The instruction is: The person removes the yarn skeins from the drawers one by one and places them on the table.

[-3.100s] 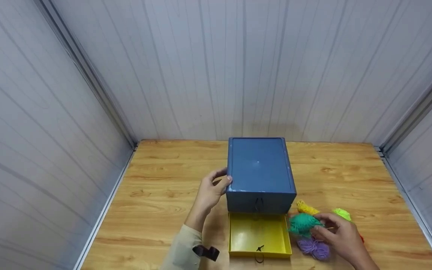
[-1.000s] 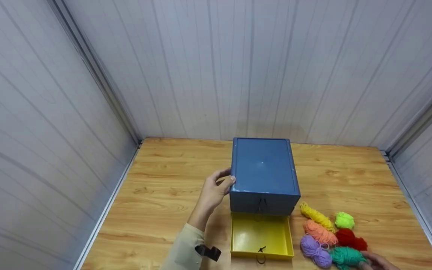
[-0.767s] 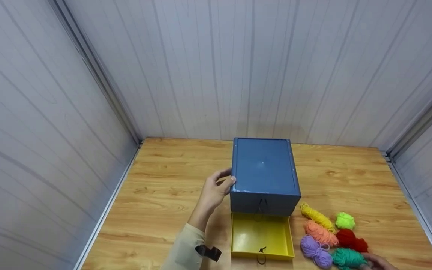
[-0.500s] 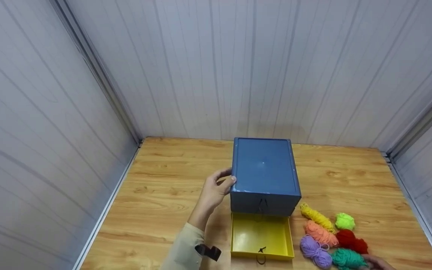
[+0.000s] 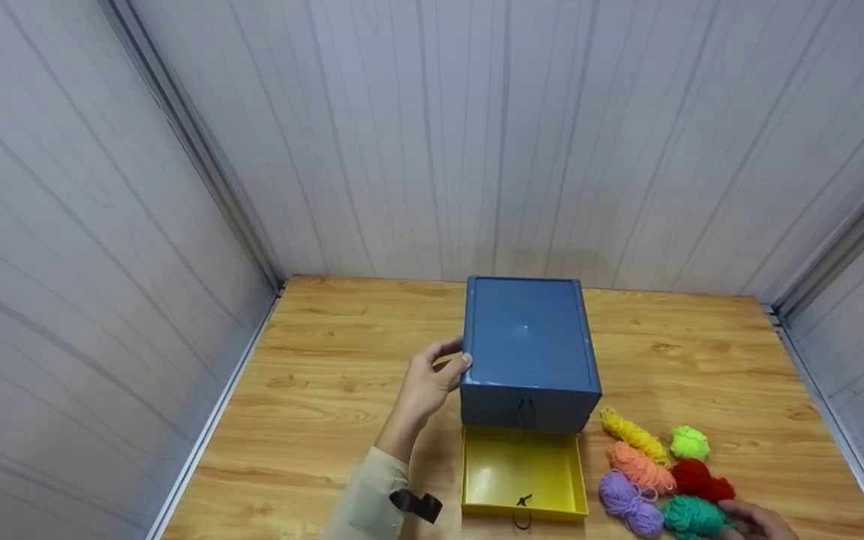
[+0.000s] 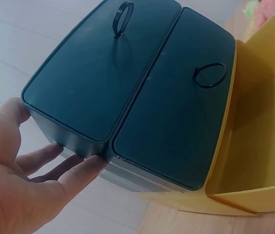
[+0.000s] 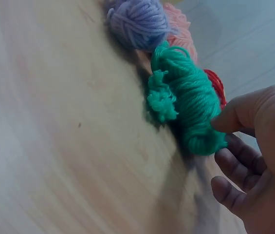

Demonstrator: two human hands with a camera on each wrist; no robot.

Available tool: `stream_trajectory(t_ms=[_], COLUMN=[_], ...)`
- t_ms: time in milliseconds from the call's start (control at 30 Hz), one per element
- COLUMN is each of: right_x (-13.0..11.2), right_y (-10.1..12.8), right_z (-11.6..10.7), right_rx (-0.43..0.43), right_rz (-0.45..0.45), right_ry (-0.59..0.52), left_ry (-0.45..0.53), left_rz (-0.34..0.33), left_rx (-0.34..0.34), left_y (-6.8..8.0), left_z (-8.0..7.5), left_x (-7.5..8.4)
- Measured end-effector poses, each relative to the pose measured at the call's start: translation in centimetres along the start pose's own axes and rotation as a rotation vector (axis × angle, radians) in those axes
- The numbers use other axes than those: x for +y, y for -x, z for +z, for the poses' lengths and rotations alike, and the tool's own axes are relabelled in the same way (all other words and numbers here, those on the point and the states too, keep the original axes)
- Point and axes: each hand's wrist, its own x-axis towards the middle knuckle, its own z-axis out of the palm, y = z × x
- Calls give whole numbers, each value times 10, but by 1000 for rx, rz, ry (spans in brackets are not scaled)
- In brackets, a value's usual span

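Observation:
A blue drawer cabinet (image 5: 526, 330) stands on the table with its yellow bottom drawer (image 5: 511, 469) pulled out. My left hand (image 5: 430, 379) rests at its left front edge, thumb on the top corner and fingertips against the side. Two dark drawer fronts (image 6: 171, 112) with black loop pulls are closed in the left wrist view. At the lower right, my right hand (image 5: 758, 519) is at the end of a green yarn skein (image 7: 193, 97), which lies on the table. The thumb overlaps the skein's end, with the other fingers loosely bent beside it.
Touching or close to the green skein lie purple yarn (image 5: 632, 502), orange yarn (image 5: 640, 465), red yarn (image 5: 702, 480), yellow yarn (image 5: 634, 435) and lime yarn (image 5: 690, 442). Pale panel walls (image 5: 432, 142) enclose the wooden table (image 5: 334, 360) on three sides.
The green skein went from beside the yellow drawer, in my right hand, down to the table among the other yarn. My right hand then shifted slightly at its end; my left hand kept its place.

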Motion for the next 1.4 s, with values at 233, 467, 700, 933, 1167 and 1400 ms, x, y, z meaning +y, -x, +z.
stream_trajectory(t_ms=[233, 467, 700, 933, 1167, 1400], right_x=[-11, -17, -40, -74, -95, -105], right_y=[8, 6, 12, 22, 30, 29], right_z=[10, 11, 25, 44, 57, 68], right_rx=[201, 189, 207, 205, 211, 143], right_rz=[18, 116, 128, 49, -40, -76], right_ry=[51, 10, 11, 62, 103, 94], left_ry=[13, 24, 20, 28, 30, 18], left_rz=[2, -21, -7, -2, 3, 10], left_rx=[-6, 2, -4, -5, -11, -8], left_y=[0, 3, 2, 0, -2, -1], left_z=[-1, -1, -1, -1, 0, -1], left_x=[-2, -4, -4, -1, -1, -2])
